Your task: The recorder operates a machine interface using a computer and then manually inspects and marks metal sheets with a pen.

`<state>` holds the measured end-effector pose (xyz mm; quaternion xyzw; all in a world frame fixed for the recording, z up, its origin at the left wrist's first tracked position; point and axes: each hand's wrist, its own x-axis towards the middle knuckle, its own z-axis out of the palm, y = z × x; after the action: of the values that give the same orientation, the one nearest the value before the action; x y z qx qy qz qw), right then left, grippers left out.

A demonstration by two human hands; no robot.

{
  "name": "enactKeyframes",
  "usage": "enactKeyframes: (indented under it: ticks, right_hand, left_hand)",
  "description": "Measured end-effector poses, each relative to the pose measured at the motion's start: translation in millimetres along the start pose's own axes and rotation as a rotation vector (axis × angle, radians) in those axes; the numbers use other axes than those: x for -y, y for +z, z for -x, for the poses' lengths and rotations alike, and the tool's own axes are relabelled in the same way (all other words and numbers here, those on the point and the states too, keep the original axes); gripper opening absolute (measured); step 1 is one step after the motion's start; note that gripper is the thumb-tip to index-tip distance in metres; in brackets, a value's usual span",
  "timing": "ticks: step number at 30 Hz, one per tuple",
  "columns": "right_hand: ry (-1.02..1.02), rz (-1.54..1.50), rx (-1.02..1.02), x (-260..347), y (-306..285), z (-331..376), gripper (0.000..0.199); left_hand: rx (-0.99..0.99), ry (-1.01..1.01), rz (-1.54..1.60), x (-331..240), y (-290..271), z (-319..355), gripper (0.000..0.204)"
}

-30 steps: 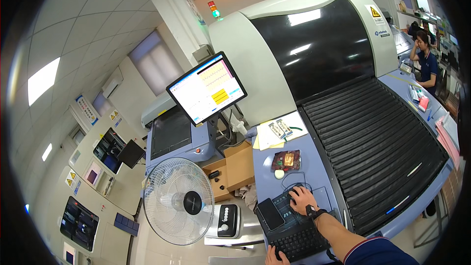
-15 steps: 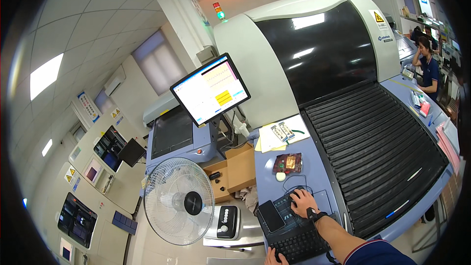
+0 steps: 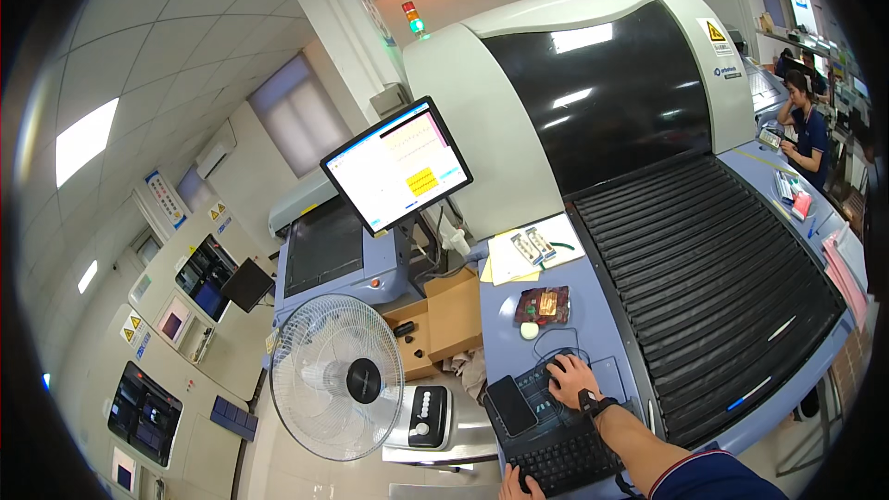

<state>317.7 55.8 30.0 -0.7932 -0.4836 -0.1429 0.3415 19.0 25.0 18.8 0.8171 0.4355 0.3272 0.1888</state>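
Head view: I see the right hand [image 3: 574, 382] holding a mouse [image 3: 559, 354], left hand [image 3: 519, 485] spread at keyboard [image 3: 563, 463], far yellow warning label [image 3: 715, 31].

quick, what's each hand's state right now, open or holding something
Left hand: open, at the left end of the black rectangular keyboard, partly out of frame.
Right hand: closed over a small black computer mouse.

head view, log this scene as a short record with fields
left hand: at the lower-left corner of the keyboard
right hand: resting over the black mouse
phone: dark screen, left of the right hand
monitor: lit
fan: left of the desk
signal light: green lit
co-worker: dark blue shirt, far right
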Motion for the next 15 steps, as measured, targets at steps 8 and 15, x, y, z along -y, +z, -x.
enactKeyframes:
  ticks: [8, 15]
  right_hand:
    - [0.005, -0.008, 0.005, 0.4, -1.4, 0.3, 0.04]
    - [-0.022, 0.011, -0.035, 2.9, -4.9, -1.2, 0.038]
  left_hand:
    - [-0.03, 0.035, -0.005, -1.2, 1.1, 0.7, 0.034]
    - [-0.017, 0.036, -0.018, 0.0, -0.3, 0.2, 0.034]
